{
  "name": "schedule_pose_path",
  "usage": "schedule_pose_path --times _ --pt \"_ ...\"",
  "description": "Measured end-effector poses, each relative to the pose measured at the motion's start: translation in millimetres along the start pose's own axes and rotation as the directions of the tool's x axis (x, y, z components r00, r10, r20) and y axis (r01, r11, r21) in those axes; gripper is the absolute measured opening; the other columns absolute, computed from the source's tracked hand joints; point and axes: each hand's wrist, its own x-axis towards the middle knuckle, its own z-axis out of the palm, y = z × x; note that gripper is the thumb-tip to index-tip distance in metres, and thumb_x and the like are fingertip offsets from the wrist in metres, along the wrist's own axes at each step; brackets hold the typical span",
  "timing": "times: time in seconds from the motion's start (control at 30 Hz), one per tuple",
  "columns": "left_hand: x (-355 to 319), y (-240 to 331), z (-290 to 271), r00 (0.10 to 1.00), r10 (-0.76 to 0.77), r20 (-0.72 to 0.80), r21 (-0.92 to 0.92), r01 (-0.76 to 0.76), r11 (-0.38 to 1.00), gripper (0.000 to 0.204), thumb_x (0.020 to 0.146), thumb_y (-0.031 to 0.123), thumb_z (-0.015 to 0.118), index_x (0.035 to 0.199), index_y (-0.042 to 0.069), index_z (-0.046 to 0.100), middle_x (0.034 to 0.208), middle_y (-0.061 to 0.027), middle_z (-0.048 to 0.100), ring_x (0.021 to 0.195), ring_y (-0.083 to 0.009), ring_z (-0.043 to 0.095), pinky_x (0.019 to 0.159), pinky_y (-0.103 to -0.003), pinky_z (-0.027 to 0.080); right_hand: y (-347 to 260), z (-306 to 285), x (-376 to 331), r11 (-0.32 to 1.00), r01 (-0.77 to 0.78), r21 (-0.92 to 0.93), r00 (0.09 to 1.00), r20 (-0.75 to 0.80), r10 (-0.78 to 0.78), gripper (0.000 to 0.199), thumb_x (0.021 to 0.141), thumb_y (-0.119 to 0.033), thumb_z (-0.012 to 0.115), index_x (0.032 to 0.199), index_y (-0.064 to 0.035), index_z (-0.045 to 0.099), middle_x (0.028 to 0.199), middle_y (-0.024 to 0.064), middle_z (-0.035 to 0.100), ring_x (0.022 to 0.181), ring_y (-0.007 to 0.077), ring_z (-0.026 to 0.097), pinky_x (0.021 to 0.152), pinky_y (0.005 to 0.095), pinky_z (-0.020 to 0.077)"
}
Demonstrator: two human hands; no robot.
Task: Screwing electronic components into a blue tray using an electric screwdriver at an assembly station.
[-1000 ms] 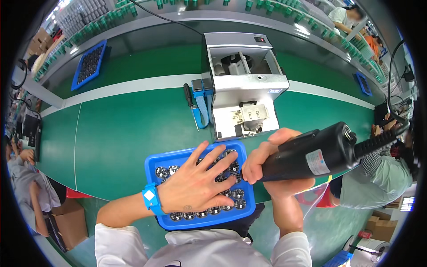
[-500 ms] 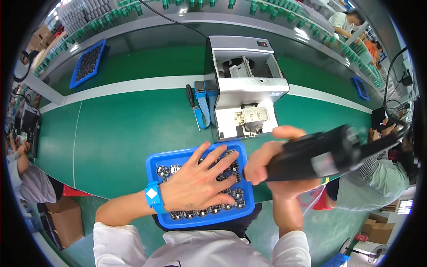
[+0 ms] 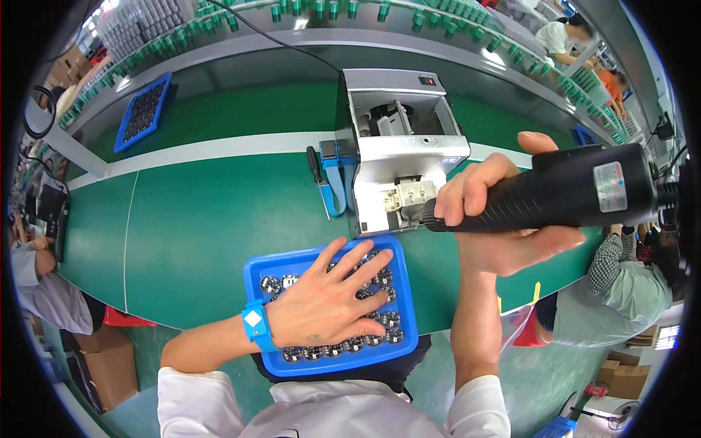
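My left hand (image 3: 330,301) lies flat with fingers spread on several small round metal parts in a blue tray (image 3: 406,334) at the near edge of the green bench. A blue band is on that wrist. My right hand (image 3: 488,212) grips a black electric screwdriver (image 3: 562,196), held level with its tip pointing left at the front of a white and grey machine (image 3: 398,153). A cable runs off the tool's right end.
A black-handled tool (image 3: 314,163) and a blue ribbon cable (image 3: 334,191) lie left of the machine. A second blue tray (image 3: 143,111) sits at far left on the bench. Another person sits at right (image 3: 621,285), others at the left edge and far right.
My right hand has raised the screwdriver and brought its tip toward the machine's front. My left hand stays spread on the parts in the tray.
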Motion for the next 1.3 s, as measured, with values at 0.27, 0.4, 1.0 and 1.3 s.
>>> schedule_pose_path --times 0.27,0.4,1.0,1.3 --pt "-2.6 -0.8 1.8 1.000 -0.004 0.002 -0.016 0.004 1.000 0.047 0.089 0.057 0.062 0.108 0.016 0.073 0.150 -0.0204 0.042 0.136 -0.0432 0.041 0.111 -0.059 0.033 -11.4 16.8 -14.1 0.938 -0.310 -0.155 0.948 -0.123 0.293 0.116 0.067 -0.097 0.048 0.133 -0.0014 0.037 0.062 0.0081 0.055 0.049 0.0168 0.055 0.048 0.0276 0.0466" --pt "-3.7 -2.6 0.3 1.000 -0.014 -0.001 -0.042 0.014 0.999 0.045 0.090 0.055 0.063 0.109 0.016 0.073 0.151 -0.0206 0.041 0.137 -0.0437 0.040 0.111 -0.058 0.033 -21.4 12.0 -40.4 0.974 -0.205 0.098 0.979 0.037 0.202 0.096 0.084 -0.085 0.043 0.136 -0.0040 0.033 0.065 0.0102 0.052 0.046 0.0213 0.053 0.044 0.0364 0.0481" --pt "-0.8 -3.2 -2.1 0.998 -0.034 0.061 -0.080 0.039 0.996 0.042 0.092 0.050 0.062 0.118 0.018 0.069 0.154 -0.0202 0.037 0.140 -0.0429 0.035 0.114 -0.058 0.029 -22.0 1.9 -81.3 0.897 -0.433 0.089 0.887 0.218 0.407 0.086 0.085 -0.076 0.057 0.129 -0.0031 0.042 0.074 0.0203 0.060 0.056 0.0296 0.058 0.056 0.0447 0.0525" --pt "-1.5 -3.5 -1.6 0.998 -0.030 0.049 -0.032 0.032 0.999 0.046 0.090 0.051 0.064 0.126 0.022 0.068 0.155 -0.0188 0.037 0.139 -0.0431 0.037 0.113 -0.058 0.031 -27.4 15.2 -81.7 0.925 -0.379 0.027 0.890 0.284 0.356 0.029 0.085 -0.021 0.065 0.105 -0.0019 0.054 0.075 0.0190 0.061 0.061 0.0262 0.058 0.058 0.0397 0.0502"
